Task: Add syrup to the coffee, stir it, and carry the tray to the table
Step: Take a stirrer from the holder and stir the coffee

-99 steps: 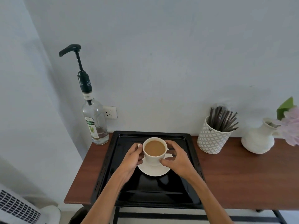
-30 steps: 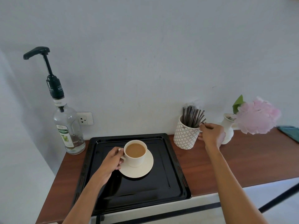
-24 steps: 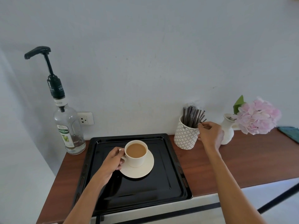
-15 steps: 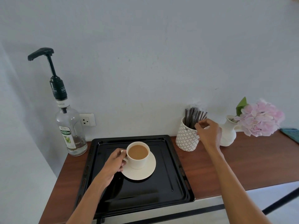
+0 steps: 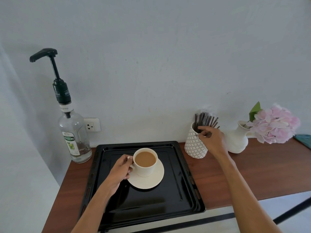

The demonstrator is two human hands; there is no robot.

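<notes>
A white cup (image 5: 145, 170) of milky coffee stands on a white saucer (image 5: 152, 182) in the black tray (image 5: 151, 203). My left hand (image 5: 120, 172) grips the cup's handle from the left. A clear syrup bottle (image 5: 74, 140) with a tall black pump stands left of the tray, against the wall. Right of the tray, a white patterned holder (image 5: 194, 147) is full of dark stirrers (image 5: 205, 119). My right hand (image 5: 212, 140) reaches over its rim, thumb and fingertips closing on a stirrer among the bunch.
The tray lies on a brown wooden table (image 5: 252, 174) and overhangs its front edge. A white vase (image 5: 236, 140) with a pink flower (image 5: 276, 125) stands just right of the holder. A wall socket (image 5: 91, 125) sits behind the bottle. A teal item (image 5: 303, 137) is at far right.
My right hand left the cup, went to the stirrer holder and moved from its right side in over the sticks. My left hand shifted from the cup's side to its handle.
</notes>
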